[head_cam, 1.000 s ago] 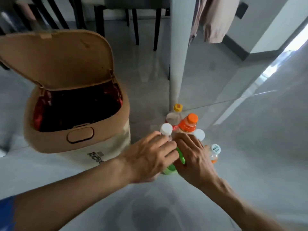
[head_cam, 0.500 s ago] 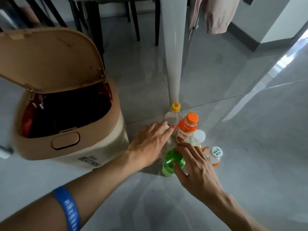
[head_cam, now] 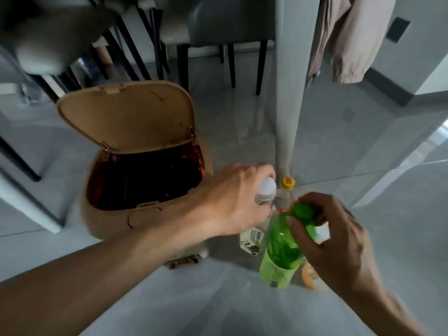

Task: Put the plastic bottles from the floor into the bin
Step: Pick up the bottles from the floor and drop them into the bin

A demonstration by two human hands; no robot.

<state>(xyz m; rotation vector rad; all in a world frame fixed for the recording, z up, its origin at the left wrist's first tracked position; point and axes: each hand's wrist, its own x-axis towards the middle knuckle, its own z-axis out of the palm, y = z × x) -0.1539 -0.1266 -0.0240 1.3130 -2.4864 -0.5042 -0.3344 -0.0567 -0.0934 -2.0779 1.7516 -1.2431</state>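
A tan bin (head_cam: 101,224) stands on the grey floor at the left, its lid (head_cam: 128,117) tipped up and a dark red liner showing inside. To its right my left hand (head_cam: 238,198) is closed around the neck of a clear bottle with a white cap (head_cam: 268,187). My right hand (head_cam: 332,238) grips a green bottle (head_cam: 278,253) near its green cap and holds it tilted, above the floor. Behind them a clear bottle with a yellow cap (head_cam: 287,184) stands upright. An orange-labelled bottle (head_cam: 309,275) is partly hidden under my right hand.
A pale table leg (head_cam: 287,93) rises right behind the bottles. Dark chair legs (head_cam: 259,66) and grey chair seats stand at the back. A beige garment (head_cam: 344,37) hangs at the upper right. Another white leg (head_cam: 29,202) is left of the bin.
Both hands have closed on bottles and lifted them: the left on the white-capped one, the right on the green one. The view has pulled back and tilted up, and the bin now sits nearer the centre.
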